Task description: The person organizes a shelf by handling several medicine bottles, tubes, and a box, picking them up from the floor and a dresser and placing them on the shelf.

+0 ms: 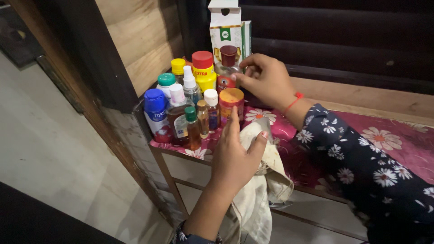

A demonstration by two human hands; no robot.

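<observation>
The right hand (266,81) was extended over the far end of the shelf, its thumb and fingers pinched on a clear glass bottle (227,68) with a dark maroon cap. That bottle stood upright, just in front of a tall white and green carton (226,27) set against the dark wall. A red thread band (294,101) circled the right wrist, and a dark floral sleeve (361,167) covered the forearm.

The left hand (235,156) was lower and nearer the camera, fingers together, closed on a cream cloth (264,180) that hung down over the shelf edge. Directly beyond the left fingertips stood an orange-lidded jar (231,105). To the left of that grip were a cluster of small upright bottles, among them a blue-capped can (156,113), an amber bottle with a white cap (177,118), and a small bottle with a green cap (192,129). Behind them, just left of the pinched bottle, stood a yellow container with a red lid (203,70). All rested on a magenta floral cover (389,140)
</observation>
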